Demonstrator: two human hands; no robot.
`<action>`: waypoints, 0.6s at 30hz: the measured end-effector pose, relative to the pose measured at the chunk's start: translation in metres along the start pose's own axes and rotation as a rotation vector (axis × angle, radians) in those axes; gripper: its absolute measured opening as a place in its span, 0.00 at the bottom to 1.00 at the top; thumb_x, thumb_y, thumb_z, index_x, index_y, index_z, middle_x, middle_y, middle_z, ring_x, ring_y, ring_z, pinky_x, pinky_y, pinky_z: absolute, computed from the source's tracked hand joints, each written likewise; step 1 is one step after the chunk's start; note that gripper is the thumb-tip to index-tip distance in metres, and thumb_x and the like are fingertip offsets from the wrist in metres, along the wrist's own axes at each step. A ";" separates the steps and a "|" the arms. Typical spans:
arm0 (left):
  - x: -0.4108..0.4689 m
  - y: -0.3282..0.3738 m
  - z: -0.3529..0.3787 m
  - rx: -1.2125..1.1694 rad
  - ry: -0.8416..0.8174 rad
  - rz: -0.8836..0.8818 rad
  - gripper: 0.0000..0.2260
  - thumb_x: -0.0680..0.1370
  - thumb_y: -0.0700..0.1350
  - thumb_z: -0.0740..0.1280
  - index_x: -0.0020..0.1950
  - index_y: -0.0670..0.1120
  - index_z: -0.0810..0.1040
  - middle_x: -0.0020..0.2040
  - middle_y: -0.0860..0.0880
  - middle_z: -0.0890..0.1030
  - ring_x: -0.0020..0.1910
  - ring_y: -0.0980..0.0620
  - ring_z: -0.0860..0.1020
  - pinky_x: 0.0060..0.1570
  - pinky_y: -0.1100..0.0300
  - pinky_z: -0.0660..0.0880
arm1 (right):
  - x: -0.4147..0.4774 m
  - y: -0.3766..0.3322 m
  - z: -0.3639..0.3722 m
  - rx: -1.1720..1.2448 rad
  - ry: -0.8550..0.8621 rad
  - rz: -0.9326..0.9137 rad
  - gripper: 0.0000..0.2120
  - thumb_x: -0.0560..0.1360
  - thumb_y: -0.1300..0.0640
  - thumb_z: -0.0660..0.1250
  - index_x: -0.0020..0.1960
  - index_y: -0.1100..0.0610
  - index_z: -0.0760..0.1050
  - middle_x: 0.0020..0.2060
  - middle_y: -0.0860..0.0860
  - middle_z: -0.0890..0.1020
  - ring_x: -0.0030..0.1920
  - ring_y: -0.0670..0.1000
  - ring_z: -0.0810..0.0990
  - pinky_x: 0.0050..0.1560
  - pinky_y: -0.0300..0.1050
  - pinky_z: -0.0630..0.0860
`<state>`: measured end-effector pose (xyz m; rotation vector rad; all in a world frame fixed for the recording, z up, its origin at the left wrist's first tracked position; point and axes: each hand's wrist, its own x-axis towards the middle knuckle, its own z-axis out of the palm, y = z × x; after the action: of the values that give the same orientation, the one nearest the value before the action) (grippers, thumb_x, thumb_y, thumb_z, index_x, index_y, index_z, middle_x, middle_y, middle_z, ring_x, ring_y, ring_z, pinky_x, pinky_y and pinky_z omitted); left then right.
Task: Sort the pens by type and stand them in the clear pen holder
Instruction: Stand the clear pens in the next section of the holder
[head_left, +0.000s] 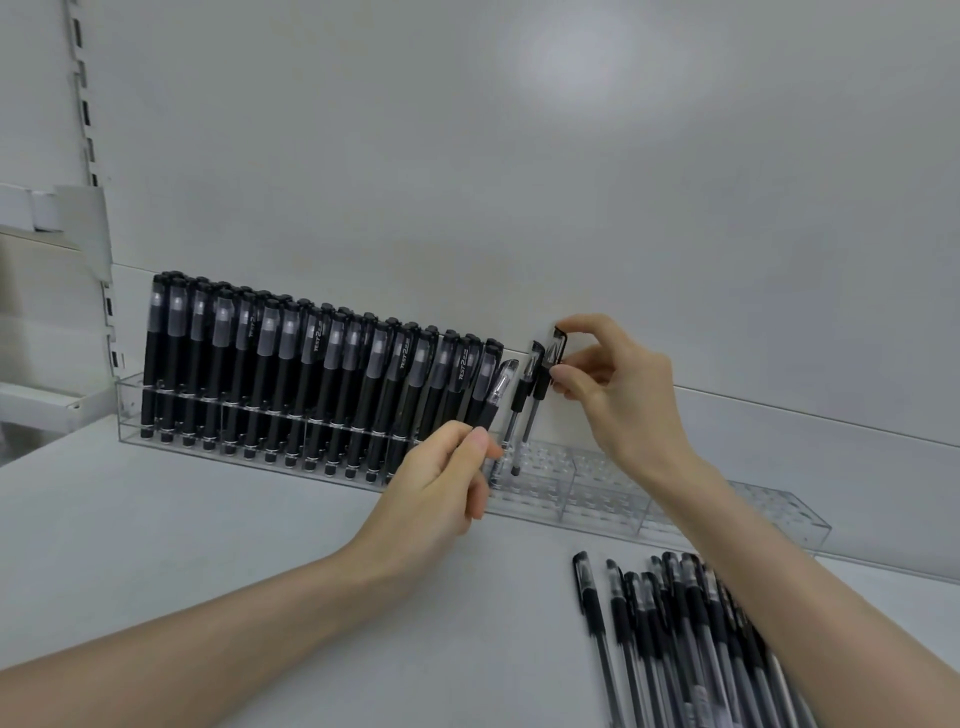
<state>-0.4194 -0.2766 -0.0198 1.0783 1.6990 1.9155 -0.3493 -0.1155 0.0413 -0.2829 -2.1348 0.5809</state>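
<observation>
Pinching a slim pen (501, 389) apiece, the left hand (441, 483) and right hand (618, 400) seem to seat them beside racked thick pens (311, 374), while a loose pile (691, 639) waits.

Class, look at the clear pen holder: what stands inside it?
Black-barrelled pens fill the holder's left part; three clear-barrelled pens stand beside them, the left hand holding the first, the right hand pinching the third. Further right, no pens show. The hands and right forearm hide some holes.
</observation>
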 end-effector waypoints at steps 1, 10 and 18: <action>0.000 0.000 0.000 -0.008 0.002 -0.004 0.11 0.82 0.45 0.56 0.49 0.40 0.74 0.28 0.48 0.70 0.19 0.59 0.63 0.20 0.72 0.59 | 0.000 0.000 -0.001 0.000 -0.006 0.001 0.15 0.74 0.66 0.69 0.56 0.51 0.76 0.35 0.51 0.82 0.37 0.50 0.82 0.46 0.50 0.80; -0.003 0.003 0.003 -0.047 -0.027 -0.022 0.11 0.82 0.43 0.56 0.49 0.38 0.73 0.27 0.48 0.70 0.21 0.58 0.63 0.21 0.70 0.60 | -0.003 0.002 -0.002 0.003 -0.075 0.028 0.15 0.74 0.68 0.68 0.54 0.50 0.75 0.34 0.52 0.82 0.37 0.51 0.83 0.47 0.53 0.80; -0.006 0.004 0.006 -0.082 -0.066 -0.012 0.10 0.82 0.43 0.56 0.50 0.41 0.75 0.28 0.49 0.71 0.22 0.57 0.63 0.21 0.68 0.59 | -0.024 -0.023 -0.011 0.248 -0.141 0.170 0.12 0.75 0.55 0.69 0.57 0.54 0.76 0.40 0.53 0.84 0.37 0.49 0.84 0.43 0.49 0.82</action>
<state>-0.4106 -0.2775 -0.0181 1.0852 1.5740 1.9036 -0.3261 -0.1419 0.0411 -0.2935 -2.1570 0.9813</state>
